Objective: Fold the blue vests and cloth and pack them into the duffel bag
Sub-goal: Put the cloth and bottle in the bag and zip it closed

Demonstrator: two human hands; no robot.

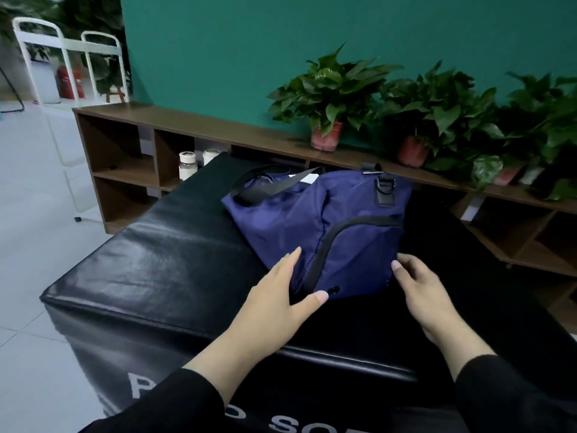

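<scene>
Two black sleeves (175,398) enter from the bottom edge, forearms reaching forward over a black padded block (150,270) whose near face carries white letters, partly cut off. The left hand (274,295) lies on the block's top at the near left corner of the navy duffel bag (290,226); its fingers are straight and together, laid along the bag's side, with the thumb stretched toward a round black snap at the bag's near edge. The right hand (421,289) meets the bag's near right corner, thumb on the fabric; its other fingers are hidden, so whether it pinches the cloth cannot be told. The bag lies slumped on the middle of the block, with a curved black zipper line across its near panel, black strap handles (265,182) at its far left and a metal ring on a black tab at its far right. Behind the block a low brown shelf unit (131,145) runs along a green wall (249,42), with potted leafy plants (331,98) on top and two white-capped jars (187,165) in a compartment.
</scene>
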